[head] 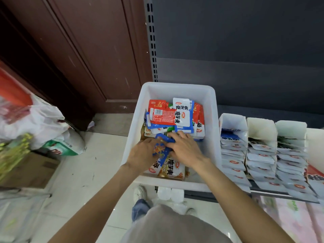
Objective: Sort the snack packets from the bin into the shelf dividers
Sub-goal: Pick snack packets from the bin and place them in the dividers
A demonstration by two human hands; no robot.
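Both hands reach into the white rectangular plastic bin [175, 90], where a loose heap of red, blue and brown foil snack packets [169, 116] lies, too jumbled to count. The left hand [142, 153] and right hand [184, 148] together grip one blue foil packet [162, 148], fingers curled round it. Beside the bin, three white shelf dividers [261, 127] hold rows of packets

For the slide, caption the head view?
Both hands gather blue packets in the white bin beside filled shelf dividers.

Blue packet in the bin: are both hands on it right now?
Touching. The head view shows the left hand and right hand both lying against the blue packet between them.
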